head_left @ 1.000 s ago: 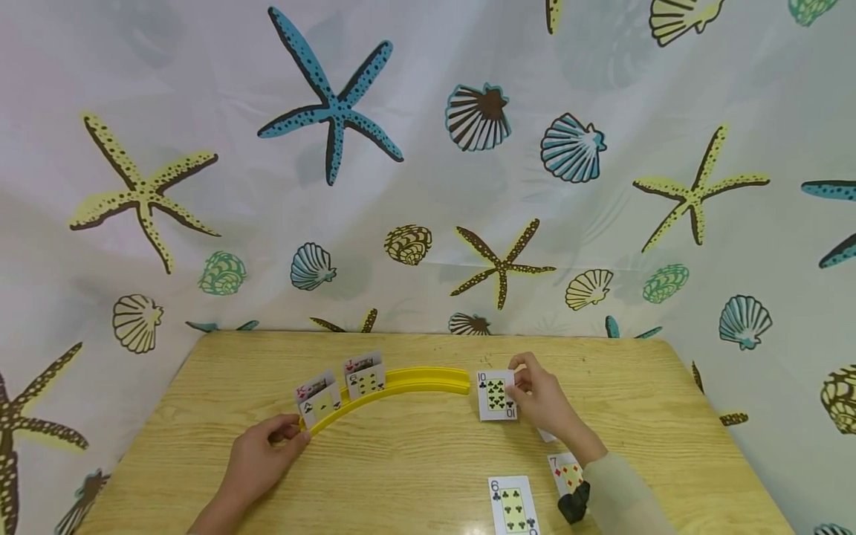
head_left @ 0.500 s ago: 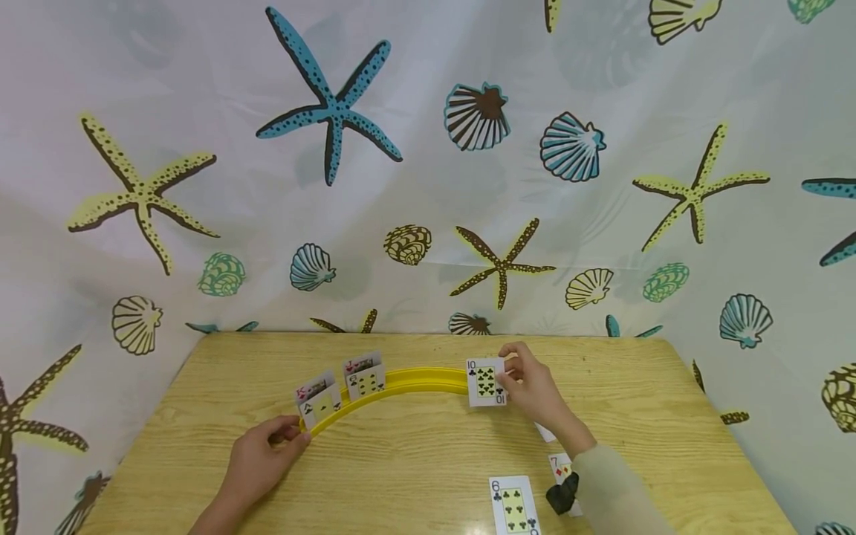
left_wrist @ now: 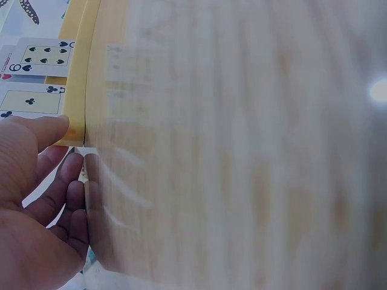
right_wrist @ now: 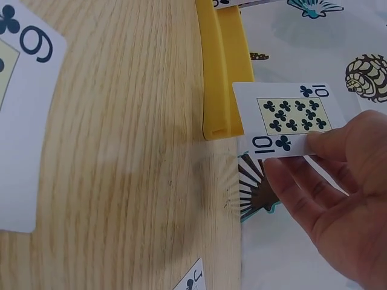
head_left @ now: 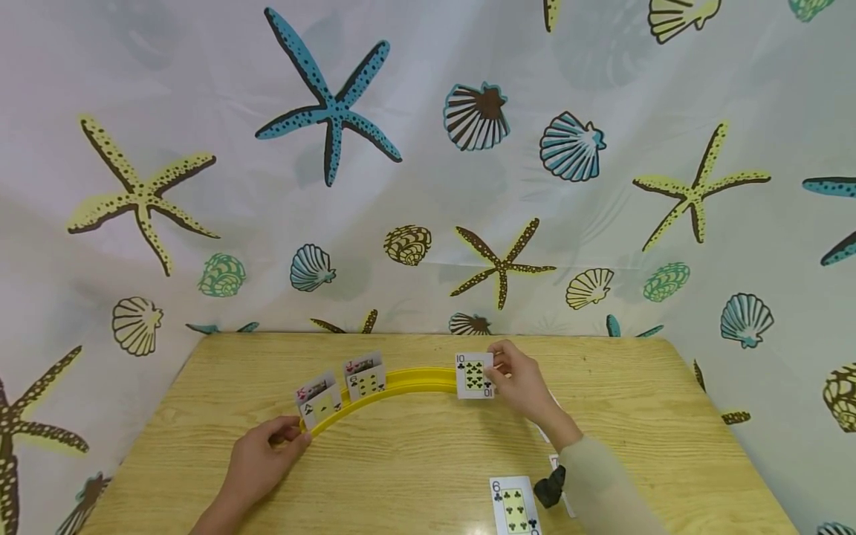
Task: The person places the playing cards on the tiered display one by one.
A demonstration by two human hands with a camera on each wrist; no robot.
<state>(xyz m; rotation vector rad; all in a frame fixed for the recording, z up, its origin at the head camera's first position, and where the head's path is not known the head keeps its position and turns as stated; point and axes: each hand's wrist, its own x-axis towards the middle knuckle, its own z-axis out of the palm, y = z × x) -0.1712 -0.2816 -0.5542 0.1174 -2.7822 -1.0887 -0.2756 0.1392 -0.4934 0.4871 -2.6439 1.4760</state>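
A curved yellow card holder (head_left: 421, 380) lies on the table. My left hand (head_left: 262, 457) grips its left end, thumb in front and fingers curled behind. Beside that hand an ace of clubs (head_left: 323, 408) stands in the holder before a red king (head_left: 314, 389). Farther along, a six of spades (left_wrist: 45, 55) stands before a red jack (head_left: 362, 364). My right hand (head_left: 524, 383) pinches a ten of clubs (right_wrist: 296, 118) by its right edge, thumb on the face. The card is upright at the holder's right end; whether it sits in the groove I cannot tell.
A six of clubs (head_left: 513, 507) lies face up near the table's front. Right of it, a seven (head_left: 555, 462) is mostly hidden by the sleeve and a black wrist strap piece (head_left: 550, 487). A jack (right_wrist: 193, 278) lies partly under the right arm. A patterned curtain (head_left: 428, 186) hangs behind.
My right hand has carried the ten of clubs left and slightly away from me, from beside the holder to its right end. The left hand has stayed in place.
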